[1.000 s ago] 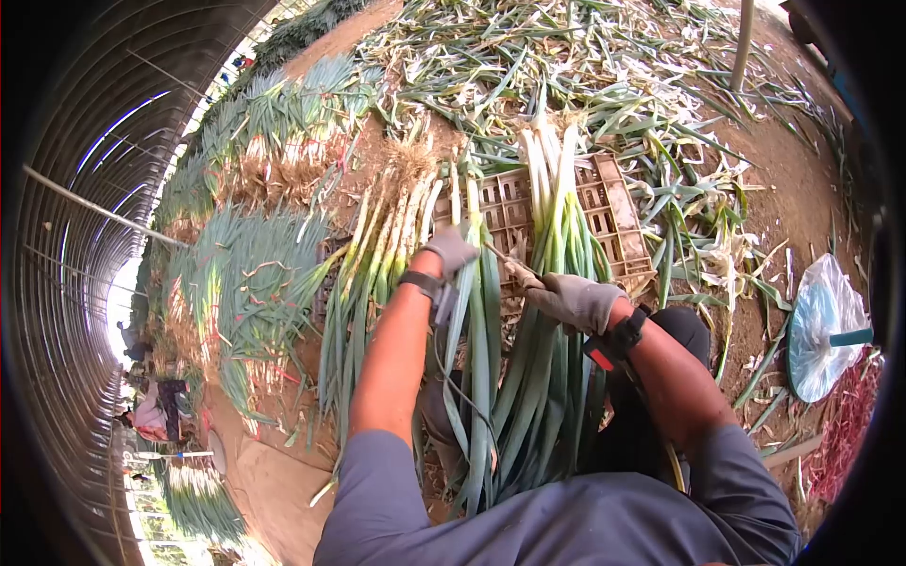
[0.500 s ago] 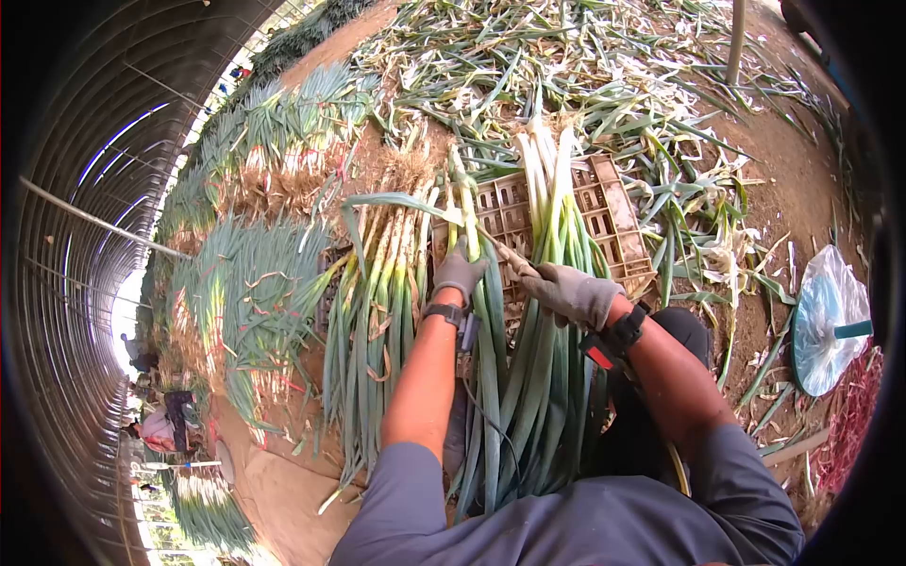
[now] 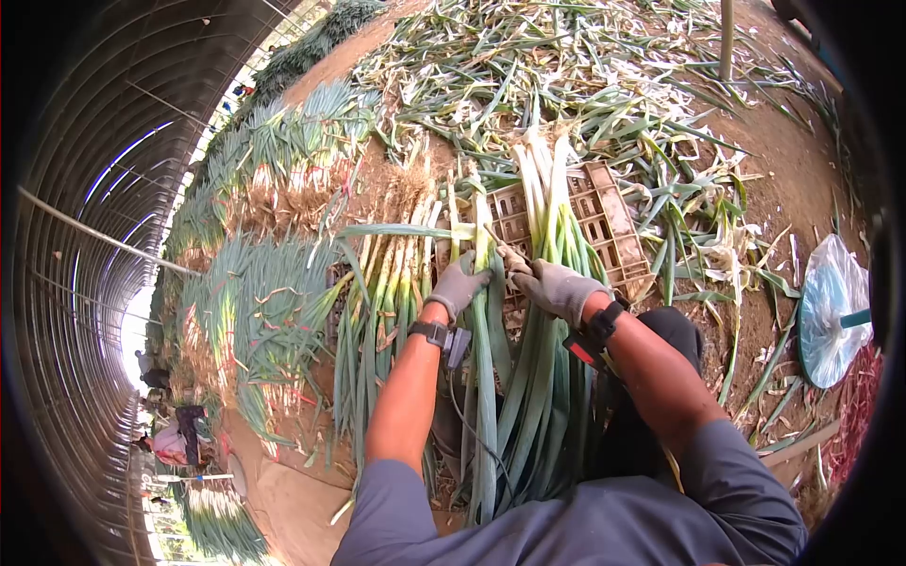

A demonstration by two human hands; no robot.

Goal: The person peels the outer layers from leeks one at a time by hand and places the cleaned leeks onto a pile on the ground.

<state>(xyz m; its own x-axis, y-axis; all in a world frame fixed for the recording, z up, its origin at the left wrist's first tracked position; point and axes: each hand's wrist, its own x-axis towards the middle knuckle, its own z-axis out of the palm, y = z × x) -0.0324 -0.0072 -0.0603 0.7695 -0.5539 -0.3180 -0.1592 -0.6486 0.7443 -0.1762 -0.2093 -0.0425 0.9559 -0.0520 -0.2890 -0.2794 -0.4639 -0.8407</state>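
Observation:
My left hand, in a grey glove, is closed around a long green onion whose pale end points away from me. One of its leaves is bent out sideways to the left. My right hand, also gloved, is closed on a brown stick-like tool with a thin tip beside the onion; I cannot tell its exact kind. Trimmed onions with white ends lie on a tan plastic crate just beyond my right hand. Untrimmed onions with roots lie left of my left hand.
Peeled leaves cover the ground beyond the crate. Rows of bundled onions stretch along the left. A clear plastic bag over a blue disc stands at the right, near red twine. A pole rises at the back.
My left hand has moved slightly forward along the onion. The right hand and its tool have shifted slightly left, closer to the onion and the left hand.

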